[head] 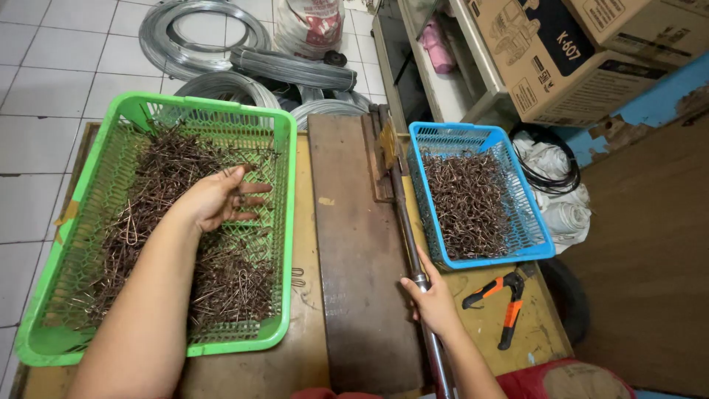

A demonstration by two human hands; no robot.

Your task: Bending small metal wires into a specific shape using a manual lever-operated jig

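**Left hand in green basket of wire pieces; right hand clasped on metal lever handle**

The left hand (218, 199) lies inside the green basket (284, 244), palm down on the heap of brown bent wire pieces (159, 174). Its fingers (251, 188) are partly curled and pinch a few of the wire pieces at their tips; more pieces lie all around and beneath the fingers, with a second heap nearer the person, under the forearm.

The right hand (432, 299) is clenched around the metal lever handle (405, 222), with the fingers wrapped round the bar. The handle runs away from these fingers, along the edge of the dark metal plate (354, 244), up to a yellow hinge part at the far end. The plate lies just to the left of the right fingers, between the two hands.

Beyond and to the right of the right fingers sits the blue basket (535, 222), holding a pile of similar brown wire pieces. Just right of the right fingers, orange-and-black pliers (502, 299) lie flat on the desk (303, 199), apart from the hand.

Well beyond both hands, coils of grey wire (214, 29) lie on the tiled floor. Cardboard boxes (561, 52) stand at the far right.
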